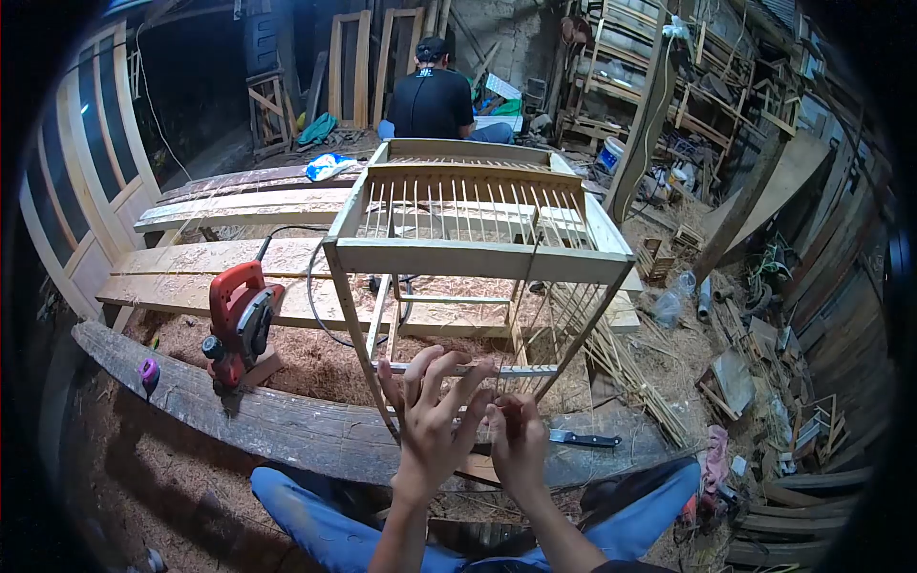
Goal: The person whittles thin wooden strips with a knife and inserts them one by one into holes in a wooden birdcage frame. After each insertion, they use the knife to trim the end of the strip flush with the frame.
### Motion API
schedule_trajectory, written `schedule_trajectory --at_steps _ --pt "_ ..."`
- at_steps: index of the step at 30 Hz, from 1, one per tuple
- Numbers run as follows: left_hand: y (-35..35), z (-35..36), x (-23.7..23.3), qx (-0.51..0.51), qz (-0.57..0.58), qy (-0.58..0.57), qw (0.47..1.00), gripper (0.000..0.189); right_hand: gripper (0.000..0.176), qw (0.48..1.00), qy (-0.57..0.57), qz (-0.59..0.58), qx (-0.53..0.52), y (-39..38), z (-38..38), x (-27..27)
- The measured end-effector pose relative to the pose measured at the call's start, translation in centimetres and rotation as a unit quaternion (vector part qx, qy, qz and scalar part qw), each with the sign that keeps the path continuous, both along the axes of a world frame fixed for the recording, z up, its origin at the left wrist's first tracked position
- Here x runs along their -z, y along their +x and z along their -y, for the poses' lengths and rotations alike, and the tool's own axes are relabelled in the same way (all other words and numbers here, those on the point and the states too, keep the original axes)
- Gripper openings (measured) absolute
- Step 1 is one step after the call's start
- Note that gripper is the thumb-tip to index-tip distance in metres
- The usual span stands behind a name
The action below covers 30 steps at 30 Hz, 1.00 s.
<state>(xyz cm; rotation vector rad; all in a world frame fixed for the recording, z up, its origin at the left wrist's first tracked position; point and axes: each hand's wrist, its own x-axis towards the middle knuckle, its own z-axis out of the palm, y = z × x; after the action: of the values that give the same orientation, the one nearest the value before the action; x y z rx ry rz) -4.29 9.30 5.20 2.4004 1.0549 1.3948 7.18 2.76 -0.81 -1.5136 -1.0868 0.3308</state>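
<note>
In front of me stands a wooden frame [435,256] with thin rods set in rows across its top, like a cage. My left hand [432,415] is raised before its near lower bar [521,370], fingers stretched and spread. Close beside it my right hand [518,444] has its fingers curled together; whether a thin piece is pinched in them is too small to tell. A knife [590,439] with a black handle lies on the plank just right of my right hand, its blade partly hidden by the hand.
A red power planer [239,320] and a purple ring-shaped object [149,372] sit on the worn plank bench [315,425] to the left. Thin sticks [635,377] lie at the right. Boards [229,253] span behind, over wood shavings. Another person [430,100] sits at the back, turned away.
</note>
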Motion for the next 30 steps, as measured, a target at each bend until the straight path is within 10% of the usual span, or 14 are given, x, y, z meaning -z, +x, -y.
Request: schedule_trajectory --at_steps 30 --pt "-0.4 0.0 0.2 0.014 -0.019 -0.008 1.0 0.028 0.027 0.996 -0.043 -0.084 0.011 0.5 -0.5 1.2"
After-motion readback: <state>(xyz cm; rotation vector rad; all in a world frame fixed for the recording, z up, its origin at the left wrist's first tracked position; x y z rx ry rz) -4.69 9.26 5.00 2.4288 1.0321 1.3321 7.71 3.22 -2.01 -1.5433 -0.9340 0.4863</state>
